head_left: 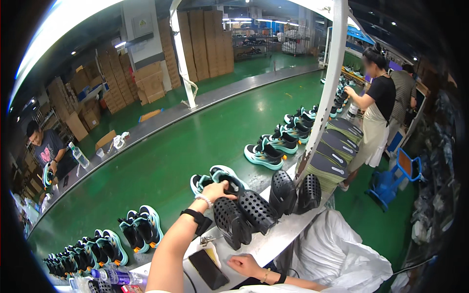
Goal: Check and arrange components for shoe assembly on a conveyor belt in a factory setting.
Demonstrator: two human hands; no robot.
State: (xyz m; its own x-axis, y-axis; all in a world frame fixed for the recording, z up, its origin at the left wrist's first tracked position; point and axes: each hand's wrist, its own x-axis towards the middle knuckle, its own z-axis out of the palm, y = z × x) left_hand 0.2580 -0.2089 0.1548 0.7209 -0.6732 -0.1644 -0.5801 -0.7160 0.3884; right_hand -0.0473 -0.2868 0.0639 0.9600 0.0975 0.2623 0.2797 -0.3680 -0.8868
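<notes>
One pair of teal sneakers (215,179): light, soft uppers; your left hand (218,190) clasps the collar, right hand (243,265) curled at 6 o'clock on desk (273,239).

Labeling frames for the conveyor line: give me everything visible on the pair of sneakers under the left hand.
The pair of sneakers sits side by side on the green conveyor belt, near its metal edge. Uppers look black with teal-mint trim and pale chunky soles; material looks like knit or mesh, though too small to confirm. Both stand upright, openings up. The left hand rests on the nearer shoe, fingers over its collar. Black perforated shoe lasts lie just beside them on the ledge.
</notes>
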